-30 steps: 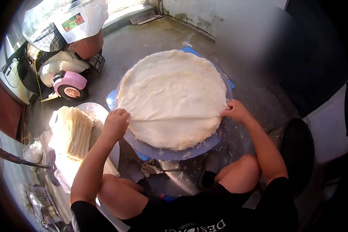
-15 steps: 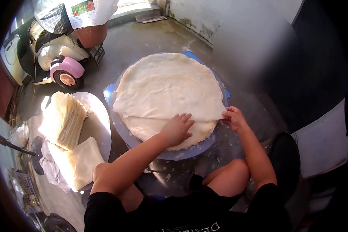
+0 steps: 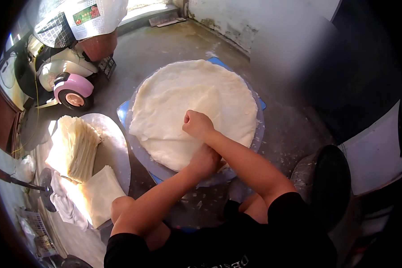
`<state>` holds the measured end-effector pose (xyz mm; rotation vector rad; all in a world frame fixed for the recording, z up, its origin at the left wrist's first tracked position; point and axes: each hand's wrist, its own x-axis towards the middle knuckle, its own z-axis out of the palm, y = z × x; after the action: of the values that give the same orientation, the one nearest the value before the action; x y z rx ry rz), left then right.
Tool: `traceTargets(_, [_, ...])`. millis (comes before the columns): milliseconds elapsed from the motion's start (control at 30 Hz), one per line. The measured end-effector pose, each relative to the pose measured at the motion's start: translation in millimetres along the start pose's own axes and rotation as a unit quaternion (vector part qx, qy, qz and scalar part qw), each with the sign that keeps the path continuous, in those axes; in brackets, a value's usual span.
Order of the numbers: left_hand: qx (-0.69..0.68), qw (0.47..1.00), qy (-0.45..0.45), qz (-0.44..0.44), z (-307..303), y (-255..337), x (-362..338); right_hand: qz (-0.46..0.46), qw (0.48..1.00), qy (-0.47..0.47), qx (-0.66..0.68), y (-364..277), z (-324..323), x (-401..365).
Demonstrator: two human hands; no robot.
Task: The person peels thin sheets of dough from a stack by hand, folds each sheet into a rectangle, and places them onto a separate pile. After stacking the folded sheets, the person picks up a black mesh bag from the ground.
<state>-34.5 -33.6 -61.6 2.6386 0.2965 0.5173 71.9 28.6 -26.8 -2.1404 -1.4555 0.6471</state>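
A thick round stack of pale, thin dough sheets (image 3: 165, 98) lies on a round grey board (image 3: 136, 145) in front of me. Over its middle, my right hand (image 3: 198, 124) is closed in a fist on the top sheet, whose loose part forms a pointed fold (image 3: 210, 100) just behind the fist. My left hand (image 3: 205, 161) is low at the front of the stack, beneath my right forearm; its fingers are blurred and partly hidden.
To the left, a round board (image 3: 116, 143) carries a tall folded pile of sheets (image 3: 73, 147), a flatter folded pile (image 3: 105, 192) and a whitish cloth (image 3: 64, 205). A scooter with a pink mudguard (image 3: 78, 85) stands behind. A dark round stool (image 3: 330, 183) is on my right.
My right hand has swung from the stack's right edge leftward to its middle, bringing the top sheet's edge with it. My left hand has drawn back toward the front edge.
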Motion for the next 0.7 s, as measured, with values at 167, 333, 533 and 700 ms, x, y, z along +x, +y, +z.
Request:
traceTargets(167, [0.0, 0.998, -0.043, -0.046, -37.5, 9.0, -2.3, -0.111, 0.991, 0.021, 0.066, 9.5, -32.1, -9.3])
traceTargets(333, [0.128, 0.985, 0.069, -0.092, -38.0, -5.0, -11.5, -0.165, 0.973, 0.145, 0.074, 53.4, -69.3, 21.5])
traceTargets(533, [0.129, 0.979, -0.033, -0.152, -51.0, -4.9, -8.8, -0.072, 0.974, 0.039, 0.213, 94.3, -62.8, 71.4])
traceTargets(700, [0.147, 0.976, -0.024, -0.161, -56.5, -7.9, -11.1, -0.091, 0.982, 0.163, -0.039, 81.9, -50.9, 53.7])
